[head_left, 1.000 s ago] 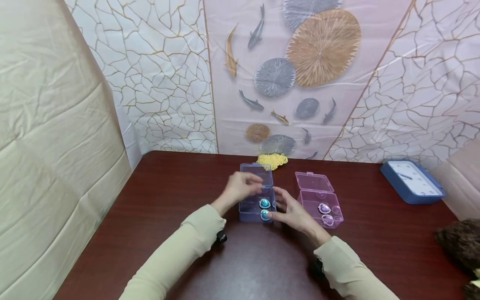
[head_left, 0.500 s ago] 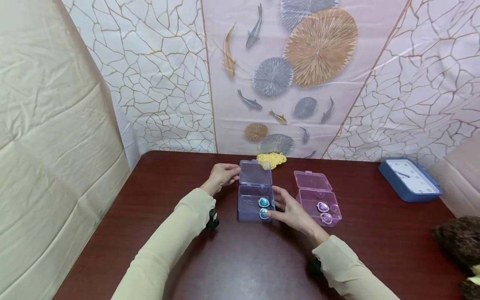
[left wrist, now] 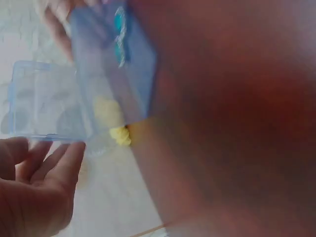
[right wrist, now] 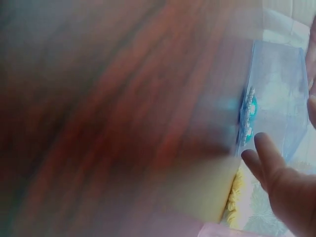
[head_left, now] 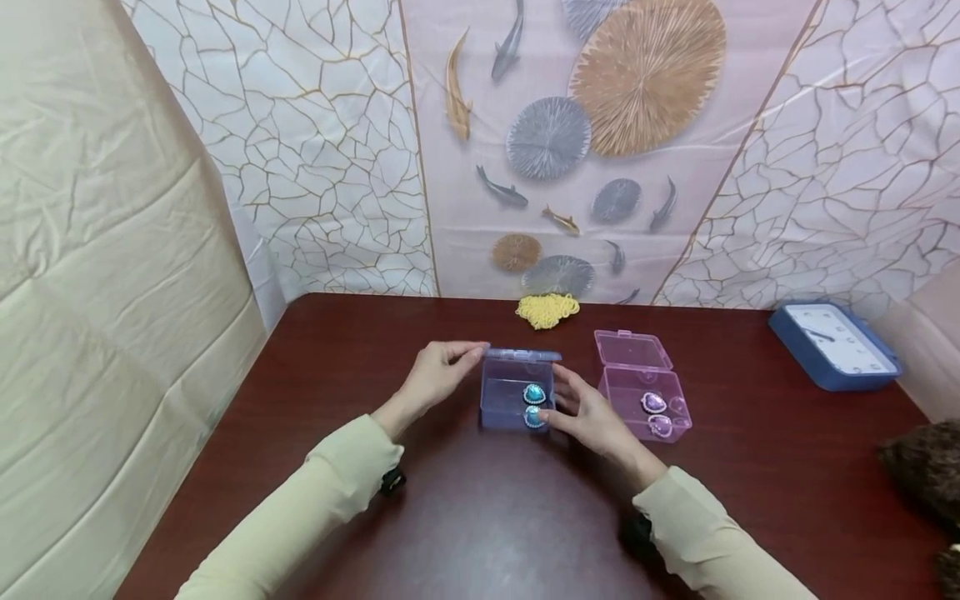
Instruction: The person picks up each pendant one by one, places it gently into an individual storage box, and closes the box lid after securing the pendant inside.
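Note:
A see-through blue plastic box [head_left: 498, 400] stands on the table, its hinged lid [head_left: 522, 355] raised about upright and seen nearly edge-on. Two teardrop-shaped turquoise gems [head_left: 533, 393] with sparkling pale rims lie in the box's right part. At the lid's left corner, my left hand [head_left: 433, 373] pinches the edge between thumb and fingertips; the left wrist view shows the fingers [left wrist: 66, 168] against the lid's edge. My right hand [head_left: 596, 421] holds the box by its right side, thumb at the front corner and fingers further back.
An open see-through pink box [head_left: 626, 387] with two purple gems [head_left: 654, 403] stands close to the right hand. Behind the blue box lies a yellow bundle of cord [head_left: 548, 311]. A blue-framed clock [head_left: 836, 346] and a brown furry thing [head_left: 926, 471] are at the right.
My left hand has gone from above the box to the lid's left edge. The lid has swung up from lying back. My right hand has stayed on the box.

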A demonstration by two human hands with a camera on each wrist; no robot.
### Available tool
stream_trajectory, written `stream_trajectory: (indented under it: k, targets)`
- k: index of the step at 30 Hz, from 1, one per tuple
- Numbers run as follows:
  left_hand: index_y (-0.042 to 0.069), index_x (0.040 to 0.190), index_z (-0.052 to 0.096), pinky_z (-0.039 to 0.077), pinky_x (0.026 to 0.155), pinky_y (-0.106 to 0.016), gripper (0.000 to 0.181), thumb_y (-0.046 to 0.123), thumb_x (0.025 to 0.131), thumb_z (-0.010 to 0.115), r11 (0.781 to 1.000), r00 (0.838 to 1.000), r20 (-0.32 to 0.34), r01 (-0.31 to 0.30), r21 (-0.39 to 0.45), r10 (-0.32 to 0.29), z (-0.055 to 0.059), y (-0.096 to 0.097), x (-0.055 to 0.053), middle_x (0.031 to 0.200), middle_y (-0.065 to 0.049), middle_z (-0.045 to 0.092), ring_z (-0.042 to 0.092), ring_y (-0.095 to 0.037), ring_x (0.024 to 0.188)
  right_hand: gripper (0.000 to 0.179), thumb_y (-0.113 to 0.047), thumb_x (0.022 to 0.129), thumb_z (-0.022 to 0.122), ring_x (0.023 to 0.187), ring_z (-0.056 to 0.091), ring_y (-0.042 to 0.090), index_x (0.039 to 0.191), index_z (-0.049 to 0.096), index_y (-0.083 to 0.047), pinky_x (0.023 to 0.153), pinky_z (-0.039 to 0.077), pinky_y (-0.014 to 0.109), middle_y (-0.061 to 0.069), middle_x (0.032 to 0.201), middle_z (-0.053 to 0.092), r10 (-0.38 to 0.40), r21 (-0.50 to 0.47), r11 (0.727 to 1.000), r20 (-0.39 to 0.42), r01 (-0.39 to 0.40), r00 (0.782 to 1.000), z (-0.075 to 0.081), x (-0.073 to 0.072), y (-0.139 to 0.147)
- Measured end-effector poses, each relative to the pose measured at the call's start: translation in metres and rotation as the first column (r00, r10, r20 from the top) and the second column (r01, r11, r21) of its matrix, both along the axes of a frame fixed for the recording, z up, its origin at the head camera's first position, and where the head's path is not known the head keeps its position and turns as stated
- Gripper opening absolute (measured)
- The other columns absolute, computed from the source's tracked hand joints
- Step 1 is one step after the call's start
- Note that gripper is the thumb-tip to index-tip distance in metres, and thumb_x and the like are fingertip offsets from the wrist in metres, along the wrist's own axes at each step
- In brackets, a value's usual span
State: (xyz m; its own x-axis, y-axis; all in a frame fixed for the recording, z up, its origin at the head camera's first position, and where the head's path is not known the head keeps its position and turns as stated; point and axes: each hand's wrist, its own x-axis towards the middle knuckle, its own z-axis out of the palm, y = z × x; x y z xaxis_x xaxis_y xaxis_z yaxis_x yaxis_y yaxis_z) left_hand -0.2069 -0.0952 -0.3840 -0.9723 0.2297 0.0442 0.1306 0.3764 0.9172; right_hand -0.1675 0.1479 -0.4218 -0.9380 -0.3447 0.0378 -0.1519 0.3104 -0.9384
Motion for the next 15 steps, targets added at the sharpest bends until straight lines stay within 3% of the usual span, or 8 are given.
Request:
stream_trajectory:
  k: [3, 7, 11, 15]
  targets:
    - [0.011, 0.127, 0.060, 0.043, 0.102, -0.037, 0.036, 0.028, 0.097, 0.054, 0.994, 0.997, -0.053, 0.058, -0.096, -0.063, -0.006, -0.003, 0.015, 0.129, -0.003, 0.059, 0.052, -0.019, 0.123, 0.066, 0.000, 0.093, 0.053, 0.128, 0.038, 0.046, 0.147, 0.016, 0.006, 0.103, 0.037, 0.049, 0.035, 0.140, 0.034, 0.034, -0.107, 0.994, 0.077, -0.026, 0.996, 0.002, 0.001, 0.002]
    - [0.010, 0.135, 0.051, 0.041, 0.104, -0.038, 0.046, 0.027, 0.093, 0.059, 0.990, 0.994, -0.066, 0.074, -0.119, -0.083, -0.018, -0.003, 0.027, 0.138, -0.004, 0.050, 0.047, -0.018, 0.127, 0.055, -0.007, 0.101, 0.038, 0.134, 0.029, 0.040, 0.150, 0.012, 0.000, 0.105, 0.034, 0.048, 0.028, 0.150, 0.022, 0.070, -0.260, 0.966, 0.192, -0.018, 0.979, 0.003, 0.002, 0.002]
    - [0.008, 0.137, 0.048, 0.050, 0.094, -0.034, 0.051, 0.020, 0.090, 0.064, 0.998, 0.998, -0.048, 0.042, -0.053, -0.045, -0.028, -0.002, 0.033, 0.135, -0.009, 0.052, 0.054, -0.019, 0.120, 0.054, -0.019, 0.104, 0.032, 0.138, 0.022, 0.039, 0.150, 0.011, 0.000, 0.107, 0.032, 0.049, 0.026, 0.153, 0.016, 0.076, -0.295, 0.955, 0.226, -0.006, 0.971, 0.002, 0.003, -0.001]
    - [0.004, 0.139, 0.045, 0.054, 0.085, -0.029, 0.055, 0.013, 0.089, 0.066, 0.997, 0.999, 0.012, 0.042, 0.057, -0.043, -0.035, -0.001, 0.035, 0.136, -0.015, 0.051, 0.057, -0.026, 0.116, 0.057, -0.017, 0.103, 0.038, 0.138, 0.024, 0.037, 0.149, 0.009, 0.001, 0.106, 0.034, 0.045, 0.026, 0.153, 0.014, 0.071, -0.288, 0.958, 0.238, 0.001, 0.969, 0.001, 0.004, -0.003]
